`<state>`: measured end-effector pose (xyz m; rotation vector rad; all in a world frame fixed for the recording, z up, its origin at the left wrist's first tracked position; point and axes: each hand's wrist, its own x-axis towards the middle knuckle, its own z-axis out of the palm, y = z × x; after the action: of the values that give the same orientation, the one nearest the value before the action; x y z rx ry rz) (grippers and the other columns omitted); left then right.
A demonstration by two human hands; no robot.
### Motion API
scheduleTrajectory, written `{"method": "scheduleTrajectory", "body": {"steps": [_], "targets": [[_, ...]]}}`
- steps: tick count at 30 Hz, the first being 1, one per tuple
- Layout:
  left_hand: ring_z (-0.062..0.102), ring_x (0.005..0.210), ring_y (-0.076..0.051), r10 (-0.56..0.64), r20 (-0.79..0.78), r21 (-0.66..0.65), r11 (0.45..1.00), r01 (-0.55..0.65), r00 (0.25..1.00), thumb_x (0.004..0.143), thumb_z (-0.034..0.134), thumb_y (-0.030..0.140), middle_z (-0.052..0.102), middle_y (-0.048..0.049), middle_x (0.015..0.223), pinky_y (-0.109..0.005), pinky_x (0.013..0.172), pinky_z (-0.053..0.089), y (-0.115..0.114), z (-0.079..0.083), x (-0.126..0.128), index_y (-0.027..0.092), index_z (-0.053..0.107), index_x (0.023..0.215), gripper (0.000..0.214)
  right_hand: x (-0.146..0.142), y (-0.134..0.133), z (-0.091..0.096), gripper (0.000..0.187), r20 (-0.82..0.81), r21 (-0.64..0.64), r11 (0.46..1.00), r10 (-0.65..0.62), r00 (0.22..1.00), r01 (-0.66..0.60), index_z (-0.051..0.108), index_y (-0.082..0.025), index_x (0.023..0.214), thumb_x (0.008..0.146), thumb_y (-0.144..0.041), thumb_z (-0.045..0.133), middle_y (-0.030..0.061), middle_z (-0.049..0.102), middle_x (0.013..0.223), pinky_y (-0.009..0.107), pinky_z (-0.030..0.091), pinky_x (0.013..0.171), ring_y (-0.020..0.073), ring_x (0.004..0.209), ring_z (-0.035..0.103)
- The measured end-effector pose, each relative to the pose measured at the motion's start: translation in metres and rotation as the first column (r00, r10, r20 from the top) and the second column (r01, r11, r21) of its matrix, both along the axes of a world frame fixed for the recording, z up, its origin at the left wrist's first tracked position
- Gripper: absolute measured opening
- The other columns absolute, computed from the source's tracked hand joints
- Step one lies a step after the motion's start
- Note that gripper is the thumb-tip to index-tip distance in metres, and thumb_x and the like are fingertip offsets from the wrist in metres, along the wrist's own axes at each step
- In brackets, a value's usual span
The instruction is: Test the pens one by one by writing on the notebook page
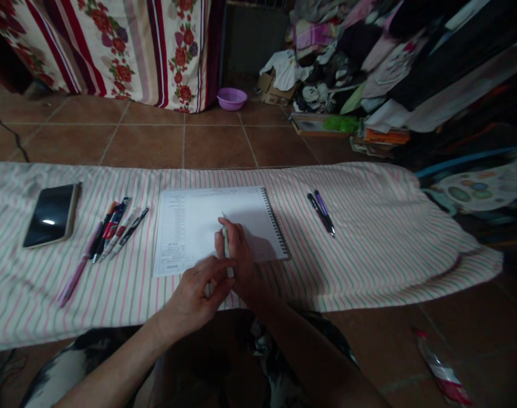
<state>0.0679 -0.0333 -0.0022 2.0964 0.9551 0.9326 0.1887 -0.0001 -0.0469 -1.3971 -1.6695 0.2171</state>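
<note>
A pale pen [226, 243] points away from me over the white paper of a spiral-bound notebook [250, 207]. My right hand [241, 255] is closed around the pen, with a finger reaching towards its tip. At the pen's rear end, my left hand [199, 289] pinches it between thumb and finger. A sheet with printed text and a table [169, 238] shows along the notebook's left side. Both hands are over the near edge of the paper.
Several pens [118, 229] lie left of the paper beside a dark-screened phone [52, 215]. Two more pens [321, 212] rest to the right. A striped cloth [369, 238] covers the surface. Beyond it are a purple basin [232, 99] and piled clothes; a bottle [443, 368] lies on the floor.
</note>
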Motion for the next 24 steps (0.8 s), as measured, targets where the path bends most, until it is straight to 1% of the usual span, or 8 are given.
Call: {"method": "scheduleTrajectory", "body": {"steps": [5,8,14,19,24], "targets": [[0.056,0.067,-0.011,-0.042,-0.016,0.027,0.999,0.043,0.999,0.082,0.053,0.014,0.058,0.0002,0.074,-0.022,0.062,0.047,-0.0008,0.0006,-0.0007,0.019,0.054,0.106,0.024,-0.0008,-0.0046,0.0006,0.032,-0.016,0.018,1.000,0.025,1.000,-0.025,0.042,-0.018,0.121,0.090,-0.024,0.038,0.0082,0.055,0.097,0.035,0.049,0.078,0.0186,0.089,0.055],[0.056,0.069,-0.011,-0.081,-0.033,0.035,0.996,0.082,0.996,0.081,0.056,0.017,0.059,0.0000,0.075,-0.023,0.064,0.047,-0.0001,0.0012,-0.0025,0.019,0.053,0.109,0.028,-0.0016,-0.0058,0.0003,0.031,-0.053,0.010,1.000,0.027,0.998,-0.026,0.044,-0.019,0.120,0.089,-0.025,0.040,0.0078,0.056,0.097,0.034,0.049,0.079,0.0181,0.090,0.056],[0.058,0.073,-0.012,-0.114,-0.060,-0.019,0.993,0.113,0.992,0.080,0.058,0.017,0.061,-0.0010,0.081,-0.025,0.068,0.049,0.0012,0.0022,-0.0045,0.019,0.052,0.112,0.033,-0.0009,-0.0052,0.0023,0.029,-0.083,-0.012,1.000,0.020,0.996,-0.021,0.047,-0.020,0.116,0.088,-0.024,0.043,0.0065,0.057,0.093,0.033,0.049,0.077,0.0176,0.087,0.057],[0.059,0.082,-0.014,-0.154,-0.070,-0.038,0.988,0.152,0.986,0.080,0.058,0.020,0.062,-0.0041,0.092,-0.028,0.072,0.049,0.0009,0.0038,-0.0069,0.020,0.049,0.117,0.039,0.0000,-0.0058,0.0058,0.027,-0.083,-0.046,0.998,0.040,0.996,-0.044,0.049,-0.018,0.114,0.088,-0.025,0.043,0.0071,0.057,0.093,0.032,0.049,0.075,0.0172,0.084,0.057],[0.058,0.081,-0.015,-0.177,-0.083,-0.034,0.984,0.175,0.981,0.081,0.055,0.018,0.061,-0.0049,0.090,-0.029,0.070,0.050,-0.0002,0.0071,-0.0096,0.019,0.048,0.119,0.039,0.0003,-0.0063,0.0073,0.027,-0.097,-0.016,0.998,0.059,0.993,-0.061,0.048,-0.019,0.114,0.088,-0.024,0.043,0.0065,0.057,0.091,0.031,0.049,0.074,0.0169,0.083,0.056]]}}
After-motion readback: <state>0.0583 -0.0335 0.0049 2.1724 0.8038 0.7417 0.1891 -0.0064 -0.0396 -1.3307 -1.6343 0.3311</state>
